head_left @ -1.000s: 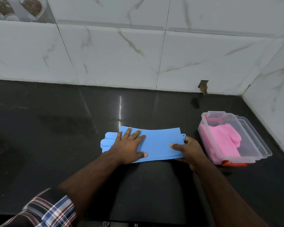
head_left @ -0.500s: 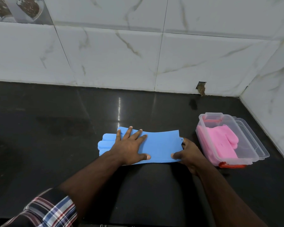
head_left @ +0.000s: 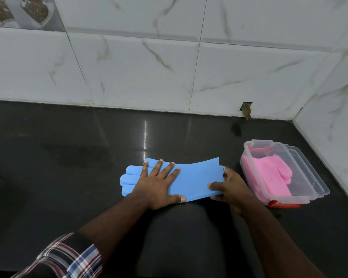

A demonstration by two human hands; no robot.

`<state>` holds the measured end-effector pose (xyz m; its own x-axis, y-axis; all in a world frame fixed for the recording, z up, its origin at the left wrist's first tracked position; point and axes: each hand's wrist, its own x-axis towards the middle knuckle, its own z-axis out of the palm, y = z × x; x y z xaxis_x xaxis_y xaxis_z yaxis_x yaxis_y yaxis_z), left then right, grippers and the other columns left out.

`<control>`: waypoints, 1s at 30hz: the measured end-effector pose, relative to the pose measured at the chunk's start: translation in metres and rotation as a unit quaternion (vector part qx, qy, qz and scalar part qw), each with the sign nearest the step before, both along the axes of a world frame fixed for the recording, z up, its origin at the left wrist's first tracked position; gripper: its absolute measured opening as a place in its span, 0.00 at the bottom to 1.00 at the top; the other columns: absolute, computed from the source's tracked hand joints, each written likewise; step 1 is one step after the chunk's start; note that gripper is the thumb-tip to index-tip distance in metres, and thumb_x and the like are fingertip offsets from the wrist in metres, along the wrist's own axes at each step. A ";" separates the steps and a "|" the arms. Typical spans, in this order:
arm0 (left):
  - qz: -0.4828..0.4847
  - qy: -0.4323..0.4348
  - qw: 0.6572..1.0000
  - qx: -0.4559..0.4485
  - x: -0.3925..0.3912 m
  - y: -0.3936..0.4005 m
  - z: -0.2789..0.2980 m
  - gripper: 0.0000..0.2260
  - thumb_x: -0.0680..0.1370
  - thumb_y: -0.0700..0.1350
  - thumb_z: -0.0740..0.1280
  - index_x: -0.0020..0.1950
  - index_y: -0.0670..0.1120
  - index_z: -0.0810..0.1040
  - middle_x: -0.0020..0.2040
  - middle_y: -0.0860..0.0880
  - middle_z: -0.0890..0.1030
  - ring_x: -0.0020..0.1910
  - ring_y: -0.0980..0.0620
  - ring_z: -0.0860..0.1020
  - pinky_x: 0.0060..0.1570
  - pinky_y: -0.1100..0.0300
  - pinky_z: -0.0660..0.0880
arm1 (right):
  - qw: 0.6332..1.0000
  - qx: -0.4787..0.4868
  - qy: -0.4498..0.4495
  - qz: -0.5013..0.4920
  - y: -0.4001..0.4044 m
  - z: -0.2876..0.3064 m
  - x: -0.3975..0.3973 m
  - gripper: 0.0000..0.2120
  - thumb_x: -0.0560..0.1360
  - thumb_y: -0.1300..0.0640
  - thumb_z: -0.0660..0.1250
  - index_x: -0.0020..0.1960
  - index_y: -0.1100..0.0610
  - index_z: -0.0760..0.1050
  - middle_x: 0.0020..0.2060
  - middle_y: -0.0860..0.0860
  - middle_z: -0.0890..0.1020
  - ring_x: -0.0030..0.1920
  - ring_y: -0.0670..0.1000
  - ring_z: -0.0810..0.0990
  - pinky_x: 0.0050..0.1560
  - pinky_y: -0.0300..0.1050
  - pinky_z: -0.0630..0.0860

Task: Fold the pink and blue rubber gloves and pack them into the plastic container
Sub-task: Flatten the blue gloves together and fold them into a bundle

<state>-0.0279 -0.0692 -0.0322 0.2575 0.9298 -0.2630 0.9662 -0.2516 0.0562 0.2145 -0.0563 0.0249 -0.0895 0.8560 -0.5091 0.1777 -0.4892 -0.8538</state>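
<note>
The blue glove (head_left: 197, 177) is lying lengthwise left to right on the black counter (head_left: 68, 177), fingers pointing left. The left hand (head_left: 159, 183) is pressing flat (hiding its palm area); the right hand (head_left: 229, 187) is pinching the cuff. Right, the pink glove (head_left: 269, 175) is sitting in the plastic container (head_left: 313, 189).

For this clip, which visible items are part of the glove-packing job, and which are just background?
Part of the job:
blue glove, pressed flat by the left hand, cuff pinched by the right hand
pink glove, already inside the plastic container

Background:
black countertop
tiled wall
hole in the wall
</note>
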 end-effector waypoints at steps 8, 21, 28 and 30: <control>-0.007 -0.005 1.000 0.027 -0.003 -0.003 -0.004 0.46 0.69 0.80 0.40 0.81 0.58 0.36 0.83 0.55 0.41 0.81 0.47 0.37 0.74 0.34 0.35 | 0.987 0.127 0.064 0.074 -0.011 0.032 -0.030 0.34 0.70 0.77 0.67 0.69 0.49 0.70 0.58 0.51 0.82 0.54 0.51 0.84 0.45 0.45 0.83; 0.061 -0.020 0.998 0.025 -0.038 -0.021 0.003 0.46 0.67 0.82 0.46 0.80 0.63 0.42 0.83 0.53 0.43 0.81 0.43 0.39 0.73 0.32 0.34 | 0.965 0.239 -0.073 0.082 -0.016 0.044 -0.087 0.25 0.69 0.70 0.66 0.62 0.52 0.78 0.51 0.47 0.85 0.50 0.45 0.84 0.50 0.48 0.82; 0.031 -0.061 0.986 0.149 -0.034 -0.026 0.009 0.39 0.73 0.73 0.48 0.74 0.51 0.72 0.70 0.50 0.78 0.74 0.42 0.70 0.72 0.29 0.58 | 0.937 0.242 -0.170 0.188 -0.034 0.034 -0.160 0.23 0.74 0.61 0.65 0.67 0.47 0.75 0.59 0.44 0.81 0.59 0.44 0.79 0.55 0.28 0.73; 0.010 -0.061 0.980 0.191 -0.034 -0.026 0.007 0.34 0.73 0.67 0.53 0.65 0.45 0.80 0.59 0.46 0.85 0.63 0.41 0.80 0.65 0.29 0.68 | 0.936 0.237 -0.175 0.191 -0.036 0.034 -0.165 0.22 0.75 0.59 0.65 0.68 0.48 0.74 0.61 0.44 0.80 0.62 0.45 0.78 0.63 0.39 0.74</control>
<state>-0.0617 -0.0957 -0.0255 0.2463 0.9595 0.1369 0.9630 -0.2582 0.0770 0.0494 -0.0925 0.0586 -0.3341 0.9326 -0.1363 0.5716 0.0855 -0.8161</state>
